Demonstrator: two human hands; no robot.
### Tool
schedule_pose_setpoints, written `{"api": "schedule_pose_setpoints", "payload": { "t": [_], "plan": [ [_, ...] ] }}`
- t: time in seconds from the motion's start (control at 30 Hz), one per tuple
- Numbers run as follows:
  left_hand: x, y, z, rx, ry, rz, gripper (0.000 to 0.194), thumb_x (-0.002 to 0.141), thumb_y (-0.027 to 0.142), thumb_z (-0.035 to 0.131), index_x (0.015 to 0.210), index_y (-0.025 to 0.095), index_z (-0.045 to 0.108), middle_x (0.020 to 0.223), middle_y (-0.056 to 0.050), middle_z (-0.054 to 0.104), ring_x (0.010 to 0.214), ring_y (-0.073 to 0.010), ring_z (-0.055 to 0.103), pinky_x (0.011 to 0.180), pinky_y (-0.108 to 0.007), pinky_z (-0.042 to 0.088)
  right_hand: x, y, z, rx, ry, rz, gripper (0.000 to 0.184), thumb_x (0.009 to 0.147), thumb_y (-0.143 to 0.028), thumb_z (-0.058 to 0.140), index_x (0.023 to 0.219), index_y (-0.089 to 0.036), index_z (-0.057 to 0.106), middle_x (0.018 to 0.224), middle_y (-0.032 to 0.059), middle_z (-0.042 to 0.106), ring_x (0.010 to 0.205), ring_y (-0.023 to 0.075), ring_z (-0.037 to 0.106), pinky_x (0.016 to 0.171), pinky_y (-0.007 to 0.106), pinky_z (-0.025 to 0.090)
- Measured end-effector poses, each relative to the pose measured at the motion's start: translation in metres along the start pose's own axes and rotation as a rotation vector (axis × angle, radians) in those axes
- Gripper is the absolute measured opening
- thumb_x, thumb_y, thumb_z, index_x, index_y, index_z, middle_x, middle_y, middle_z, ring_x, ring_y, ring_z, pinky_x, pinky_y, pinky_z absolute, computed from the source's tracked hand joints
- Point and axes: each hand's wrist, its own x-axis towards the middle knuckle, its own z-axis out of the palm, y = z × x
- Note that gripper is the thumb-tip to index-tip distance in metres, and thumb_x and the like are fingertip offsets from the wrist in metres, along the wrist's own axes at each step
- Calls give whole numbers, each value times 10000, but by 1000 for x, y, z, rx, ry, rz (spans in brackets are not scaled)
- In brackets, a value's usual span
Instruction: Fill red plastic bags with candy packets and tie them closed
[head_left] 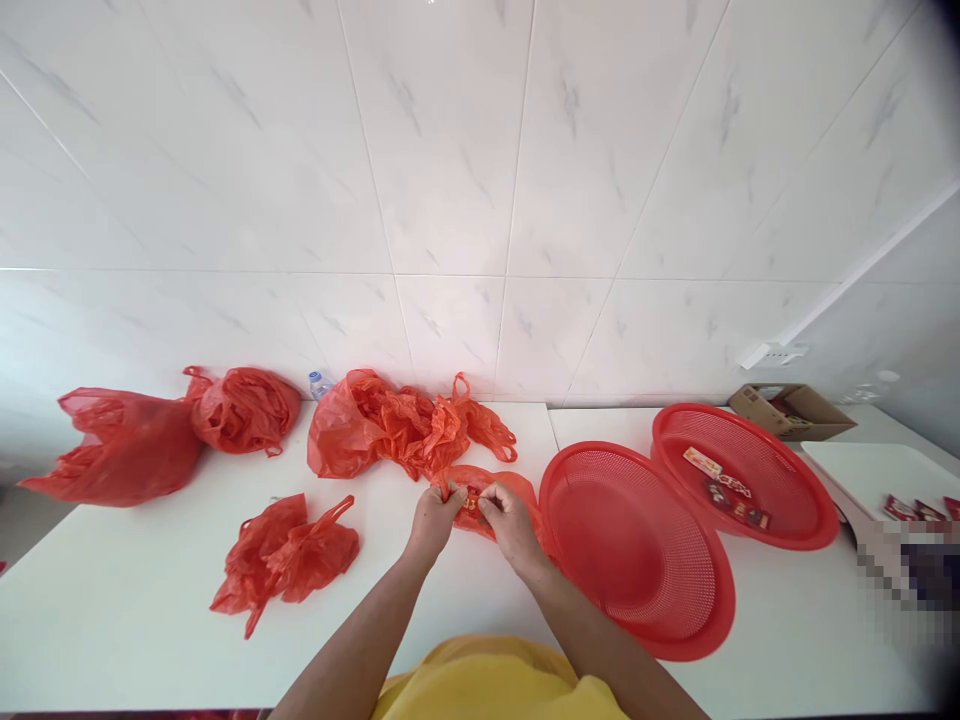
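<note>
1. Several crumpled red bags (285, 555) occupy the left of the frame, their contents hard to make out.
2. Left hand (433, 518), lower centre: thumb and fingers closed on the edge of a thin red bag (486, 474).
3. That bag lies at lower centre between both hands, translucent and wrinkled; gold marks (470, 504) show there, though I cannot tell what they are printed on.
4. Right hand (511, 520): thumb and forefinger bend close together beside the marks; I cannot tell whether they grip anything.
5. Far right, pixelation hides whatever lies below a white tray (870, 465).
</note>
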Motion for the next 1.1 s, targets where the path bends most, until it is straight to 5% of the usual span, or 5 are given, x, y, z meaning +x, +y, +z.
{"api": "schedule_pose_setpoints", "payload": {
  "t": [0.37,0.53,0.67,0.87,1.1],
  "plan": [
    [-1,10,-12,86,-95,-6,219,785,399,581,754,183,587,672,16,576,636,-136,502,628,-268,389,-13,10,-1,117,-83,247,223,778,-405,593,763,-198,511,737,21,647,665,151,623,633,289,451],
    [-3,11,-23,134,-34,-28,216,765,391,597,814,184,635,696,17,584,617,-129,495,602,-255,394,-9,29,-7,97,56,401,218,719,-388,615,714,-201,505,679,17,640,607,145,600,584,278,429],
    [-6,11,-27,123,-49,-18,189,764,360,595,831,187,632,710,20,597,619,-125,507,603,-246,397,-4,25,-13,132,205,436,349,677,-370,650,973,-202,573,934,63,668,762,197,654,630,304,481],
    [-8,12,-25,137,-26,-31,197,741,344,606,856,185,628,721,18,610,616,-129,521,596,-246,402,-15,-52,-24,103,101,186,232,771,-392,615,916,-212,638,968,43,651,835,172,635,702,293,492],
    [-8,19,-26,218,13,2,168,719,316,598,825,188,622,689,34,577,610,-122,509,599,-239,391,-88,-189,-62,246,-486,-210,166,752,-488,737,714,-328,711,588,-49,591,593,94,546,566,245,446]
  ]
}}
